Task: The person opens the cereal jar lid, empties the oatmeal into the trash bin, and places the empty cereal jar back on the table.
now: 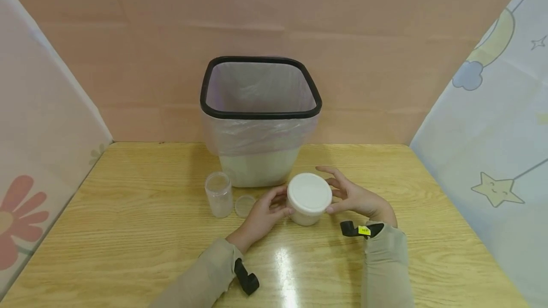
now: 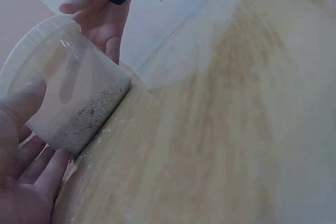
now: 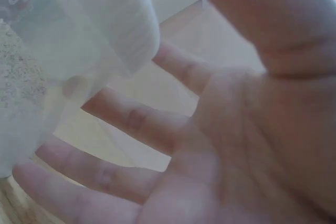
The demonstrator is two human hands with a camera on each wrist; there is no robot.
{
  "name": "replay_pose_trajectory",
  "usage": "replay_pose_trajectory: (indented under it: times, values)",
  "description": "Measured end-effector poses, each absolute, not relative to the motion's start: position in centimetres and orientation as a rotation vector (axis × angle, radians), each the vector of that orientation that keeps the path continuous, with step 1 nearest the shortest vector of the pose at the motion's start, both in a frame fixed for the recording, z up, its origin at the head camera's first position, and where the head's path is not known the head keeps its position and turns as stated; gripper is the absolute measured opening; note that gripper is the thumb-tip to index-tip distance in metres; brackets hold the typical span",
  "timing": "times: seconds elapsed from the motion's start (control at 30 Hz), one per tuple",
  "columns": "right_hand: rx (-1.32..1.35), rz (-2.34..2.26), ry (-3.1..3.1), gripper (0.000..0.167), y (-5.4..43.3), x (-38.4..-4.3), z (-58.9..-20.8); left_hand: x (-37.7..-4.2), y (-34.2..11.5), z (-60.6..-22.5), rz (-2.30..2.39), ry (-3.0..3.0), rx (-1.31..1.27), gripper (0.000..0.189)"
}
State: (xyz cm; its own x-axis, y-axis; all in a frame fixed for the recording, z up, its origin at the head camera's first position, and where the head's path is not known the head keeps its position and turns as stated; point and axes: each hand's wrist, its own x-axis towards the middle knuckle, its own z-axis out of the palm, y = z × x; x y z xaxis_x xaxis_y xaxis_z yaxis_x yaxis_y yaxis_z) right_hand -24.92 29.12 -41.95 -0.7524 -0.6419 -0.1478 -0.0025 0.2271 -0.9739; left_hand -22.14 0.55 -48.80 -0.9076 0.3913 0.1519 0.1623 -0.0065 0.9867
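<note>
A clear plastic tub point(image 1: 305, 218) with a white lid point(image 1: 310, 192) stands on the table between the two hands. Grainy grey-brown material point(image 2: 86, 116) covers its bottom in the left wrist view. From the left side my left hand point(image 1: 262, 215) holds the tub, thumb on the near wall and fingers around its lower side. My right hand point(image 1: 357, 198) is at the tub's right, its fingers spread and fairly straight; the thumb tip is by the wall below the lid. In the right wrist view, its fingertips are partly hidden behind the tub.
Left of the hands stands a clear open jar point(image 1: 220, 198), with a round translucent disc point(image 1: 245, 206) lying beside it. Behind them is a pale bin point(image 1: 261, 168) with a black rim point(image 1: 261, 115) and a plastic liner. Printed sheets wall the wooden table point(image 1: 128, 232).
</note>
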Motion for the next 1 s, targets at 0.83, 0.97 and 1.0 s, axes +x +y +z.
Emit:
replay_pose_trajectory:
  times: [0.83,0.97,1.0]
  values:
    - [-0.674,-1.565,2.022,0.074,29.49,-24.81,-42.22,-22.15,0.59,-48.96,2.000,2.077,0.592,0.058]
    - [-0.675,-1.562,2.011,0.077,29.47,-24.92,-42.09,-22.15,0.57,-48.88,2.001,2.076,0.610,0.058]
    - [-0.666,-1.560,2.013,0.078,29.46,-24.92,-42.05,-22.15,0.58,-48.86,1.998,2.077,0.613,0.058]
